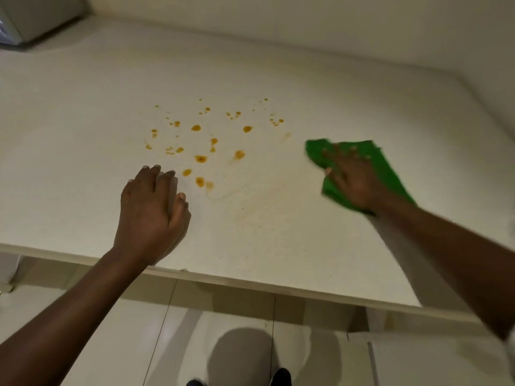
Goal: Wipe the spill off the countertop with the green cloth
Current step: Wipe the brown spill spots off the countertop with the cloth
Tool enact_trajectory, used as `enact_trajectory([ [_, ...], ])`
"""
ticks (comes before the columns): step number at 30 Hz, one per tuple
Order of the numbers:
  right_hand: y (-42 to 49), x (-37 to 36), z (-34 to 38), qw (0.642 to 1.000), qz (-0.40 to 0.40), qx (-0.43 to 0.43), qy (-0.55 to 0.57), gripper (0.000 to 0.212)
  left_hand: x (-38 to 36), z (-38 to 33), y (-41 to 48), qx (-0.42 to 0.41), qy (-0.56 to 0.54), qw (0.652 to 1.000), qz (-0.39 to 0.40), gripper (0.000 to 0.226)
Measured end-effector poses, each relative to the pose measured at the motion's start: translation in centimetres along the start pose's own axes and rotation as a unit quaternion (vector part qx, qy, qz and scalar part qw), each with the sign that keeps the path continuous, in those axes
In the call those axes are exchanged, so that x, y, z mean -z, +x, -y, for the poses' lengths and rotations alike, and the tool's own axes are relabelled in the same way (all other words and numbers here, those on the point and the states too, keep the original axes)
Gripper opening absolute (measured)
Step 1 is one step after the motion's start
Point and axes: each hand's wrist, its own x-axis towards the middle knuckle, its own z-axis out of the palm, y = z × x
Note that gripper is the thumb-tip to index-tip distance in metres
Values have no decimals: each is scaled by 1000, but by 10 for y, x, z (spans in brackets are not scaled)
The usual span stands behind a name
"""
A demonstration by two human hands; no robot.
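Observation:
Several orange-brown drops of the spill [200, 158] are scattered over the middle of the pale countertop [83, 107]. Faint smeared streaks run from the drops toward the right. A green cloth [384, 165] lies flat on the counter to the right of the drops. My right hand [351, 179] presses down on the cloth with its fingers spread; it is blurred. My left hand [152, 207] rests palm-down on the counter just left of the nearest drops, fingers loosely apart and holding nothing.
A white appliance corner [30, 20] stands at the back left. A wall [306, 23] bounds the counter at the back and right. The counter's front edge [250, 285] runs below my arms, with tiled floor and shoes under it.

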Motion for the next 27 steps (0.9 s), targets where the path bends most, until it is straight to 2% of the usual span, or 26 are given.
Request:
enact_trajectory([
  [2, 26, -2, -25, 986, 35, -161, -13, 57, 0, 0, -1, -3, 5, 1000, 0, 64],
  [4, 45, -10, -6, 970, 52, -237, -28, 63, 1, -1, -1, -3, 7, 1000, 2, 64],
  [6, 52, -16, 44, 978, 42, -196, -52, 65, 2, -1, 0, 1, 5, 1000, 6, 63],
  [8, 40, -28, 110, 994, 28, -99, -40, 67, 3, -1, 0, 5, -3, 1000, 4, 62],
  [12, -33, -50, 225, 994, 76, 80, 19, 70, 5, -1, -3, 10, -43, 999, -17, 62],
  [14, -65, -48, 227, 990, 71, 116, 23, 66, 5, -1, -3, 13, -55, 998, -20, 63],
  [17, -92, -35, 173, 989, 68, 126, 18, 61, 6, 0, -3, 5, -61, 998, -16, 62],
  [19, -91, -25, 116, 995, 66, 71, 10, 61, 7, 0, -4, 3, -62, 998, -11, 60],
  [21, -76, -15, 62, 998, 47, -51, -2, 60, 7, 0, -5, -1, -57, 998, -7, 59],
  [23, -53, -11, 31, 982, 34, -186, -16, 63, 7, -1, -6, -4, -51, 999, 0, 59],
  [25, -28, -14, 33, 957, 36, -285, -32, 68, 8, -1, -6, -8, -43, 999, 5, 60],
  [27, -10, -20, 66, 953, 50, -294, -46, 76, 8, -2, -7, -13, -36, 999, 9, 61],
])
